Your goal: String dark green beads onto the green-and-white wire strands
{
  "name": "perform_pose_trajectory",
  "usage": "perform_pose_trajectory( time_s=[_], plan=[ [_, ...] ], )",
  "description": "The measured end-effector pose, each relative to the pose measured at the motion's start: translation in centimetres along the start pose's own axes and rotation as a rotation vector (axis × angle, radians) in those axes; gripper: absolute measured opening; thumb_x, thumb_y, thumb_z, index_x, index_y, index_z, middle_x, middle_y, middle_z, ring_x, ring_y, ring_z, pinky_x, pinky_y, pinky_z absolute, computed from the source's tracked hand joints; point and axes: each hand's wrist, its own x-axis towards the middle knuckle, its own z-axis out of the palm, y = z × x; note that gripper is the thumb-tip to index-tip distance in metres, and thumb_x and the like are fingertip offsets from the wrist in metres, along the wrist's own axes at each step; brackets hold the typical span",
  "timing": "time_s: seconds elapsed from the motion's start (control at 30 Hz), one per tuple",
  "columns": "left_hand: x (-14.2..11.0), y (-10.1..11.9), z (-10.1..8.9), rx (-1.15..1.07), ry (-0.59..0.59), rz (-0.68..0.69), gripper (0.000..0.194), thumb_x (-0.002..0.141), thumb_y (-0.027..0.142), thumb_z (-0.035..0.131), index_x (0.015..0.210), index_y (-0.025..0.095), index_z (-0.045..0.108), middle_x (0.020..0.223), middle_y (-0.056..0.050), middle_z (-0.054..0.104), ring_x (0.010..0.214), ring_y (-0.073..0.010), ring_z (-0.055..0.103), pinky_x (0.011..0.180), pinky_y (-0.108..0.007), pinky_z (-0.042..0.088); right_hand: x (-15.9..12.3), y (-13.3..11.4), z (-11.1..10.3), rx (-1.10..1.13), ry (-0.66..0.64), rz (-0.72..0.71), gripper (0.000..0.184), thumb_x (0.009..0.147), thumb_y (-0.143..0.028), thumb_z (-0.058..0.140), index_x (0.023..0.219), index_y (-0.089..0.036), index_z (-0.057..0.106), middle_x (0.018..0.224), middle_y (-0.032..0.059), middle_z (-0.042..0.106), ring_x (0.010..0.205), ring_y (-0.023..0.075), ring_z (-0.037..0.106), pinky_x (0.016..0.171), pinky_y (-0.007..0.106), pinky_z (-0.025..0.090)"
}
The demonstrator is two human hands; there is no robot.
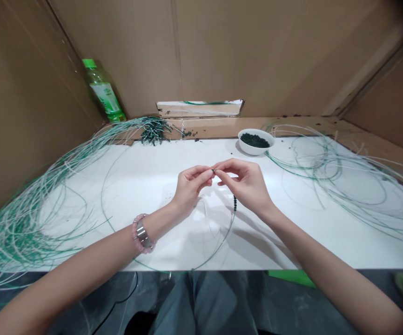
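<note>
My left hand [194, 186] and my right hand [245, 181] meet fingertip to fingertip above the white table. Pinched between them is a tiny dark green bead [213, 171]; the cord's end there is too small to make out. Below my right palm hangs a short row of dark beads [235, 203] on a thin green cord [226, 236], which curves down to the table's front edge. Part of the strand is hidden behind my right hand. Beyond my hands stands a white bowl [253, 150] filled with dark green beads [255, 140].
A large heap of green and white cords [23, 228] covers the left side, its beaded ends [154, 130] bunched at the back. Looser coils of cord [341, 181] lie at right. A green bottle [105, 95] stands in the back left corner. Cardboard walls [222, 51] enclose the white table [152, 163].
</note>
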Motion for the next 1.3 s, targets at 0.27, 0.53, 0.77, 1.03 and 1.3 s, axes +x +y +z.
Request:
perform_pose_trajectory(
  time_s=[0.27, 0.53, 0.77, 1.03, 1.3],
  plan=[
    [0.04, -0.15, -0.03, 0.02, -0.006, -0.011, 0.019, 0.056, 0.028, 0.082, 0.065, 0.016, 0.071, 0.057, 0.003, 0.061, 0.053, -0.0039, 0.052, 0.058, -0.017, 0.045, -0.13, -0.24, 0.05, -0.189, 0.017, -0.064, 0.01, 0.081, -0.021, 0.058, 0.079, -0.015, 0.066, 0.084, 0.0058, 0.069, 0.077, 0.0156, 0.065, 0.057, 0.024, 0.056],
    [0.01, -0.26, -0.22, 0.045, -0.001, 0.009, 0.017, 0.059, 0.028, 0.081, 0.067, 0.016, 0.071, 0.061, 0.001, 0.064, 0.055, -0.0048, 0.055, 0.06, -0.018, 0.047, -0.16, 0.04, -0.07, -0.156, 0.054, -0.028, 0.012, 0.081, -0.024, 0.06, 0.076, -0.015, 0.066, 0.08, 0.0051, 0.069, 0.073, 0.0152, 0.064, 0.055, 0.025, 0.054],
    [-0.07, -0.28, -0.1, 0.039, 0.023, 0.046, 0.017, 0.059, 0.028, 0.082, 0.067, 0.018, 0.073, 0.059, 0.001, 0.066, 0.054, -0.005, 0.056, 0.059, -0.017, 0.048, -0.17, -0.11, -0.15, -0.154, 0.029, -0.028, 0.012, 0.08, -0.021, 0.061, 0.072, -0.015, 0.067, 0.079, 0.0042, 0.07, 0.075, 0.0142, 0.064, 0.056, 0.022, 0.051],
    [-0.1, -0.43, -0.15, -0.052, 0.0, -0.01, 0.015, 0.06, 0.026, 0.081, 0.069, 0.016, 0.073, 0.06, 0.002, 0.065, 0.055, -0.0033, 0.056, 0.06, -0.013, 0.049, 0.11, -0.19, -0.29, -0.141, 0.019, -0.006, 0.012, 0.079, -0.024, 0.063, 0.074, -0.016, 0.068, 0.075, 0.003, 0.069, 0.069, 0.0122, 0.061, 0.053, 0.02, 0.049],
    [0.1, -0.51, -0.27, -0.064, 0.008, 0.001, 0.014, 0.06, 0.024, 0.08, 0.068, 0.015, 0.073, 0.06, 0.002, 0.064, 0.055, -0.0027, 0.055, 0.06, -0.013, 0.048, 0.14, -0.01, 0.03, -0.057, 0.013, 0.07, 0.012, 0.074, -0.025, 0.065, 0.075, -0.013, 0.068, 0.075, 0.0053, 0.067, 0.067, 0.014, 0.058, 0.04, 0.019, 0.048]
  ],
)
